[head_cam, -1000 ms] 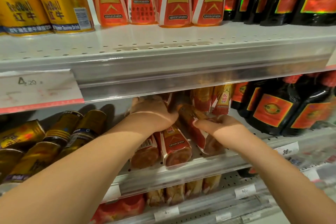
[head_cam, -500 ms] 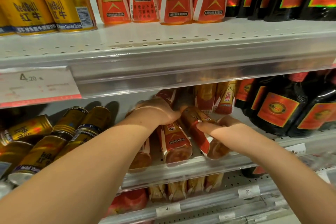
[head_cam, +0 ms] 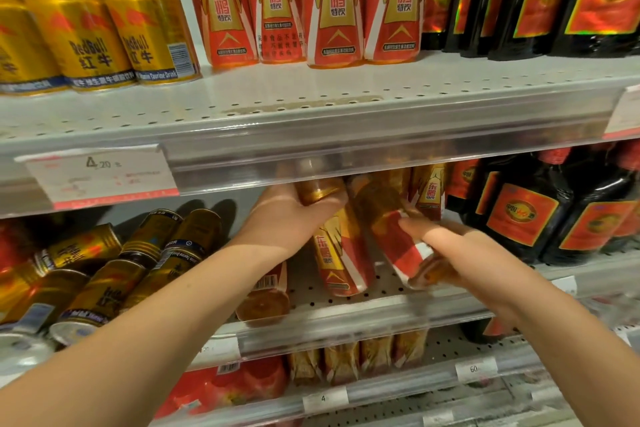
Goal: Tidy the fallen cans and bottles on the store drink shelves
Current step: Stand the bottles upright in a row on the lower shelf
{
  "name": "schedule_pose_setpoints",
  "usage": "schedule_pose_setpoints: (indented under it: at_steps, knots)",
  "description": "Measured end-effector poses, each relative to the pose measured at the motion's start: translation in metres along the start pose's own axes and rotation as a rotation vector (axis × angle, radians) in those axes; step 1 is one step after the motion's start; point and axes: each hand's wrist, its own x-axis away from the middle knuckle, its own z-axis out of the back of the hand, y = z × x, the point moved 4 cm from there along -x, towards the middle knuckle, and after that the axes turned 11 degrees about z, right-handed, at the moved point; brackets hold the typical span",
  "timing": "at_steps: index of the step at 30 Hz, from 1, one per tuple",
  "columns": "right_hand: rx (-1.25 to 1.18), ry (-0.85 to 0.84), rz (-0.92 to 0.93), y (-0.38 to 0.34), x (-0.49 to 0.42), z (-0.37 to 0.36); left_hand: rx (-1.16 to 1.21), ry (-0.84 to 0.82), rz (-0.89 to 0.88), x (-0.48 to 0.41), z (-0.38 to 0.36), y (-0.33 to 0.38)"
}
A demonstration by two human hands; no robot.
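Store drink shelves, middle shelf (head_cam: 386, 288): a person's left hand (head_cam: 291, 222) curls round the gold top of a leaning bottle (head_cam: 341, 253). The right hand (head_cam: 464, 253) grips the lower body of a second bottle (head_cam: 394, 236), tilted just beside it. A third bottle (head_cam: 266, 298) lies on its side under the left forearm, and gold cans (head_cam: 104, 274) lie toppled to the left. The likely risk: with both bottles half-raised under the low upper shelf (head_cam: 311, 107), a slipping grip or clipped cap could knock them into the upright bottles (head_cam: 429, 191) behind or the dark bottles (head_cam: 519, 215) at right.
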Motion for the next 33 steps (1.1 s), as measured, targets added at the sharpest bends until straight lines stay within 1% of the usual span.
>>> schedule_pose_setpoints:
  at_steps: [2,6,8,11,13,14,16,20,22,25,28,30,33]
  knots:
    - [-0.034,0.059,0.066,-0.004,0.002,0.006,0.025,0.018,-0.035,0.003,-0.005,0.005]
    - [0.031,0.172,0.220,-0.002,0.005,0.007,0.030,0.055,-0.085,0.011,-0.019,0.015]
    - [-0.012,0.213,0.286,0.006,0.008,0.006,0.001,0.055,-0.101,0.014,-0.025,0.019]
    - [-0.082,0.234,0.361,0.020,0.010,0.008,-0.043,-0.046,-0.061,0.018,-0.034,0.016]
    - [-0.064,0.228,0.381,0.025,0.009,0.008,-0.105,-0.131,-0.028,0.025,-0.038,0.013]
    - [-0.054,0.225,0.387,0.028,0.008,0.007,-0.130,-0.142,-0.020,0.027,-0.039,0.013]
    - [-0.060,0.230,0.395,0.035,0.004,0.005,-0.164,-0.106,-0.031,0.026,-0.041,0.012]
    - [-0.071,0.232,0.411,0.045,0.001,-0.002,-0.227,0.103,-0.021,0.015,-0.041,0.013]
    - [-0.078,0.249,0.429,0.045,-0.001,-0.004,-0.147,0.151,0.030,0.008,-0.044,0.010]
    - [-0.093,0.245,0.450,0.046,-0.007,-0.009,0.012,0.086,0.104,-0.002,-0.051,0.004]
    - [-0.048,0.193,0.473,0.051,-0.014,-0.008,0.069,-0.003,0.067,-0.005,-0.054,0.004]
    - [0.000,0.168,0.480,0.054,-0.019,-0.003,0.099,-0.027,0.041,-0.005,-0.054,0.004]
    - [0.091,0.181,0.510,0.054,-0.025,0.009,0.129,-0.044,0.011,-0.005,-0.054,0.005]
